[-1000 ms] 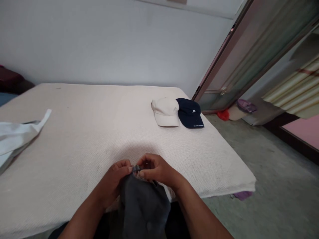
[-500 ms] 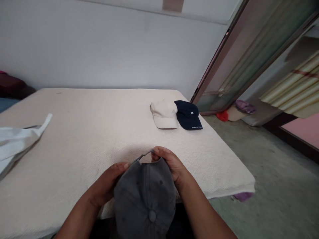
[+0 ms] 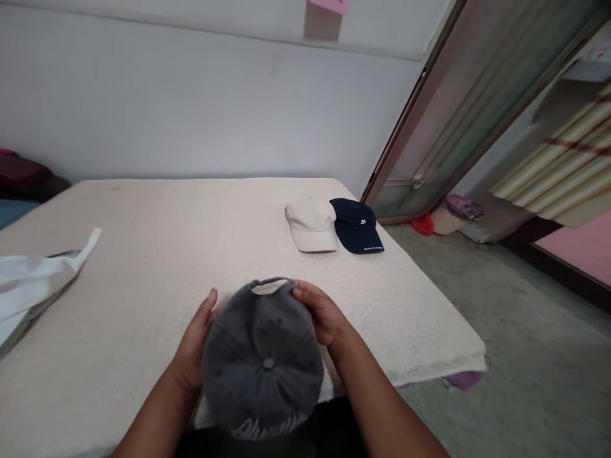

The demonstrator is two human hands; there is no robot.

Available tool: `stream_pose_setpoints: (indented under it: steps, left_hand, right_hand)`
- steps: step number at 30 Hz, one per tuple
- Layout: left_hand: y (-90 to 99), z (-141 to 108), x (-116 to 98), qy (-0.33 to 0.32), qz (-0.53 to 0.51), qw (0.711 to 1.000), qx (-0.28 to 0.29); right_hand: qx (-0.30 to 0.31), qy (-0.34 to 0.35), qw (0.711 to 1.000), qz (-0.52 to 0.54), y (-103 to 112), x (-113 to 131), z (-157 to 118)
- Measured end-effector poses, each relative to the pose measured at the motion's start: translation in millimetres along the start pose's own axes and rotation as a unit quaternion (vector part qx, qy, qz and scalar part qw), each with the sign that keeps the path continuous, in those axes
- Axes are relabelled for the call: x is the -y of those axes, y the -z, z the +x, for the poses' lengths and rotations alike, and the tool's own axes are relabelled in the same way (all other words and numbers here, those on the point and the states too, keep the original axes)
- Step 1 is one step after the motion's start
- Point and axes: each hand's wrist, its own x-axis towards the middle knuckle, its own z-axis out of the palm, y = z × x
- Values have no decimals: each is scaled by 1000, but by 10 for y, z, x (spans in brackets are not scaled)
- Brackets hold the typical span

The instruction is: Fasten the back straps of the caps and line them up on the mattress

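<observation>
A dark grey baseball cap (image 3: 265, 337) is held close to me at the near edge of the bed, its crown facing up. Its back opening and strap point away from me, and pale lettering shows at the near side. My right hand (image 3: 324, 312) grips the back edge, thumb on top of the fabric. Along the other side, my left hand (image 3: 193, 346) supports the cap, with its thumb raised off the cloth and its fingers hidden behind the crown. Farther off, a beige cap (image 3: 312, 222) and a navy cap (image 3: 358, 222) lie side by side, touching.
The caps lie on a bed with a cream cover (image 3: 157, 254). A white cloth-like item (image 3: 33, 286) rests at its left. A maroon object (image 3: 21, 175) stands beyond the far left corner. On the floor at right sit a bin (image 3: 451, 216) and something red (image 3: 423, 224).
The grey cap has tipped and shifted slightly left, bringing its front lettering into view. My left hand has moved from the back strap down to the side, its thumb lifting off.
</observation>
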Motion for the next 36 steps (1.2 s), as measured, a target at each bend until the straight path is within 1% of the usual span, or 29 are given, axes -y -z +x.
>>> stream_pose_setpoints:
  steps: [2, 4, 6, 7, 9, 12, 14, 16, 19, 23, 26, 28, 30, 33, 36]
  left_hand:
    - [-41, -32, 98, 33, 20, 998, 49]
    - [-92, -57, 197, 61, 60, 993, 86]
    - [-143, -82, 271, 87, 89, 988, 96]
    - [-162, -98, 293, 93, 93, 987, 87]
    - [-175, -135, 304, 81, 78, 992, 58]
    - [-107, -189, 254, 47, 14, 999, 14]
    - [-21, -208, 193, 6, -21, 999, -24]
    - [64, -206, 124, -52, -43, 996, -60]
    - [139, -170, 11, -129, -69, 985, -92]
    - [164, -98, -146, -204, -102, 965, -126]
    - [181, -68, -245, -249, -115, 949, -154]
    - [185, -60, -280, -256, -121, 944, -167]
    - [169, -48, -278, -251, -128, 944, -173]
    - [104, 8, -208, -226, -138, 951, -162]
    - [20, 104, -93, -183, -142, 965, -120]
  right_hand:
    - [-43, 46, 998, 21, 6, 37, 38]
    - [-71, 64, 995, 29, 0, 60, 65]
    - [-86, 65, 994, 24, -11, 68, 77]
    - [-89, 61, 994, 17, -14, 68, 79]
    - [-94, 56, 994, 1, -10, 65, 75]
    - [-83, 42, 995, -24, 17, 50, 65]
    - [-73, 21, 997, -32, 29, 23, 64]
    - [-72, 0, 997, -35, 23, -21, 66]
    - [-67, -18, 997, -26, -21, -100, 52]
    - [5, -68, 998, -14, -109, -174, -57]
    - [72, -65, 995, -29, -154, -174, -182]
    - [110, -54, 992, -34, -154, -147, -250]
    - [121, -45, 991, -39, -129, -104, -291]
    - [81, -1, 995, -64, -67, -9, -321]
    - [41, 58, 993, -92, -3, 120, -376]
